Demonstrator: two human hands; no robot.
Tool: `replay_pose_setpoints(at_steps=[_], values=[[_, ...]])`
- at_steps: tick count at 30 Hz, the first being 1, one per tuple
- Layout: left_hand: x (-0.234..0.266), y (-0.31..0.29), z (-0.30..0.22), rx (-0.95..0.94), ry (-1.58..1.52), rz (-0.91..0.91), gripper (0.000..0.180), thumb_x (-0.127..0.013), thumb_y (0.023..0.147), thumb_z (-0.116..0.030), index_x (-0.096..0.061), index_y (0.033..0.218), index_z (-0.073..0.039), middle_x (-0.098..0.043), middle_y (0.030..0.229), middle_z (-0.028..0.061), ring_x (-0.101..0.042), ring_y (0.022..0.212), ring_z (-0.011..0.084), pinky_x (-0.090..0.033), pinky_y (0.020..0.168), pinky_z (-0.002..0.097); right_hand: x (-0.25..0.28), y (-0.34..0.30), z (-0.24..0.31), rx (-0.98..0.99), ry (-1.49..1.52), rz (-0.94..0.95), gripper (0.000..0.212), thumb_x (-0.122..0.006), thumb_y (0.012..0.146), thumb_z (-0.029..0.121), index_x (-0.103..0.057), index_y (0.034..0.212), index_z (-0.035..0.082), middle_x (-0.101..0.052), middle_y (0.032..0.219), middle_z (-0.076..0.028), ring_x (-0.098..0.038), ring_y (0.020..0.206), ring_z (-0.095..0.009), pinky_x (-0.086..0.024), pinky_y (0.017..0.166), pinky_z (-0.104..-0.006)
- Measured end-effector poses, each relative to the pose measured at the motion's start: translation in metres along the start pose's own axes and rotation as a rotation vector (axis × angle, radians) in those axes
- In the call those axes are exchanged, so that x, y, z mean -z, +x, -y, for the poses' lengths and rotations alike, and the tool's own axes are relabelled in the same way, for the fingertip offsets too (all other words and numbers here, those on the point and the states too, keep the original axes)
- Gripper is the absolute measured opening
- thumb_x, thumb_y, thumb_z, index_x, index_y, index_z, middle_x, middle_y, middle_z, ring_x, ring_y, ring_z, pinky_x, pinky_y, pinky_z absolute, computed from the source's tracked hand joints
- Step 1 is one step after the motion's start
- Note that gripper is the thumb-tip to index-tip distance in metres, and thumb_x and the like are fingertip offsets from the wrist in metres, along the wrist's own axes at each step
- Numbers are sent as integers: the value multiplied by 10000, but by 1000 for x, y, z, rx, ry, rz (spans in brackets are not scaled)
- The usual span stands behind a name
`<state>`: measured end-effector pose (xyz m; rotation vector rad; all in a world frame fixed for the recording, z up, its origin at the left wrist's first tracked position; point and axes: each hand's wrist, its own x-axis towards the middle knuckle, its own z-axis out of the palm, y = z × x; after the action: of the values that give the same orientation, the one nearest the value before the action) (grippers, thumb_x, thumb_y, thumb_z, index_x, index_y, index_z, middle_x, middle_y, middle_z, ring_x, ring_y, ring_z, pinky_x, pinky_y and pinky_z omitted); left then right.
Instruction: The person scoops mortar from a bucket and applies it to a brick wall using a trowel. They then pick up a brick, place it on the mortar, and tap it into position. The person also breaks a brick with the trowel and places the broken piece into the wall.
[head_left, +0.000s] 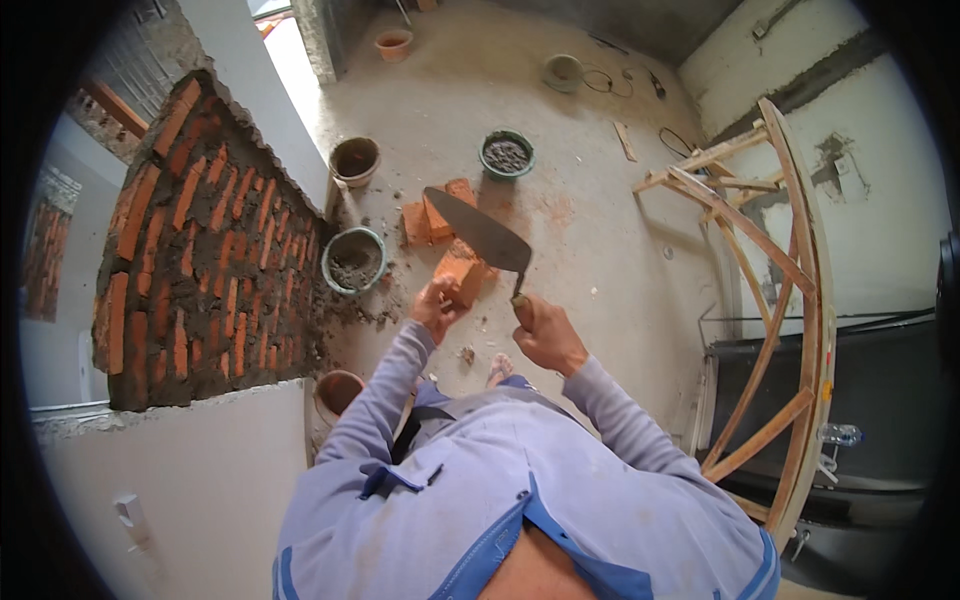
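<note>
My right hand [548, 337] is wrapped round the handle of a pointed trowel [487, 235], its grey blade reaching up and left over the bricks. The fingers of my left hand [436, 309] grip the near end of an orange brick [460, 276]. Just beyond lie more loose bricks [416, 224], partly covered by the trowel blade. To the left stands a brick wall section [205, 260] with rough grey mortar in its joints. A green-rimmed bucket [381, 262] holding mortar sits between that wall and the bricks.
Another mortar bucket [531, 158] stands past the bricks, near a brown bucket [345, 180]. A further bucket [338, 390] is beside the low white wall [210, 450]. Mortar crumbs litter the floor. On the right leans a wooden frame [806, 330]; cables [610, 85] lie at the back.
</note>
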<state>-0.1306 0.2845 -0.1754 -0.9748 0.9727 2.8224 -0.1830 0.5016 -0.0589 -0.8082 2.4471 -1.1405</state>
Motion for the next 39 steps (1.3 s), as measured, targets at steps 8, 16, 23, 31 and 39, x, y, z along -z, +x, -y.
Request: replay_pose_setpoints(at_steps=[8,16,23,31,39], values=[[-19,-1,-10,15,19,48,663,-771,791,-364,-431,1248,-24,-463,1113,150,-581,1071,323,-592,918,468,-16,3,-25,107,-87,-90,146,-599,766,27,-509,880,34,-497,636,-164,-530,549,-298,-413,519,-393],[-11,5,-10,-5,23,91,625,-764,791,-388,-458,1212,-43,-475,1105,132,-584,1084,330,-580,915,476,0,8,26,157,392,-545,127,-594,788,5,-499,864,40,-446,607,-94,-438,497,-131,-390,474,-348],[-7,3,-3,-7,33,43,702,-756,800,-396,-432,1290,-13,-507,1136,163,-588,1090,323,-584,917,453,16,12,42,113,120,-311,157,-630,793,33,-498,878,32,-503,656,-154,-471,502,-169,-423,506,-348],[-7,20,-12,10,58,66,516,-757,802,-355,-512,1126,-37,-539,1097,145,-631,1007,303,-601,889,438,9,29,7,133,11,-172,169,-598,755,17,-478,873,17,-449,633,-172,-444,516,-310,-409,527,-407],[-30,15,-29,23,80,48,541,-749,804,-356,-506,1184,-56,-535,1122,139,-598,1063,304,-550,934,461,8,21,2,15,-31,-130,150,-575,759,34,-499,885,3,-529,680,-178,-515,564,-350,-440,562,-423]])
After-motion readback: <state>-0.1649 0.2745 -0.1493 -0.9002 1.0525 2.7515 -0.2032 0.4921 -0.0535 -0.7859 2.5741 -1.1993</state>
